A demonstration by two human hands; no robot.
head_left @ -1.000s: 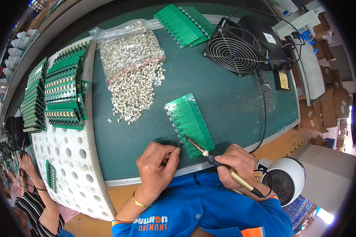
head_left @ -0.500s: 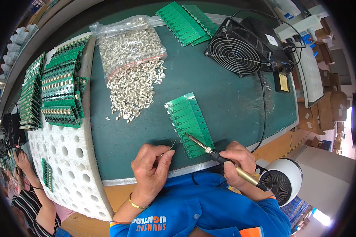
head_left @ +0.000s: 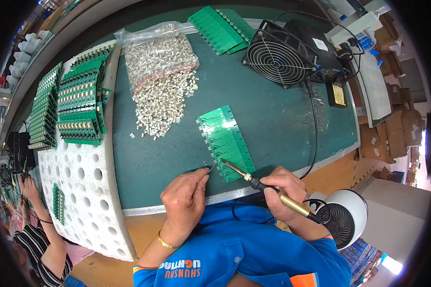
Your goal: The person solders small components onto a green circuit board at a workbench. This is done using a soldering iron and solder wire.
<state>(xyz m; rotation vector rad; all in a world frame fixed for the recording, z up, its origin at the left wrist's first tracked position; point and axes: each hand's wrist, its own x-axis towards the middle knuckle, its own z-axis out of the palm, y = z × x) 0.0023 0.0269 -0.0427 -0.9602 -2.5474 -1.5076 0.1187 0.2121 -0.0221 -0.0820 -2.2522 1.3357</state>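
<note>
A green circuit board panel (head_left: 227,138) lies on the dark green work mat, with small pins along its left edge. My right hand (head_left: 283,191) is closed round a soldering iron (head_left: 258,184) with a black and gold handle. The iron's tip meets the panel's lower left part, or hovers just over it; I cannot tell which. Between thumb and fingers, my left hand (head_left: 186,193) pinches a thin solder wire (head_left: 212,167). The wire's end reaches the panel's left edge, close to the iron tip.
Small white connectors (head_left: 160,105) spill from a clear plastic bag (head_left: 158,52). More green panels (head_left: 215,31) lie at the back, beside a black fan (head_left: 277,57). Finished-looking boards (head_left: 79,105) stand on a white perforated foam slab (head_left: 88,191). A co-worker's hand (head_left: 29,189) shows far left.
The view has shifted slightly. The solder wire's end is now nearer the panel's left edge and the iron tip. Both hands keep their grip.
</note>
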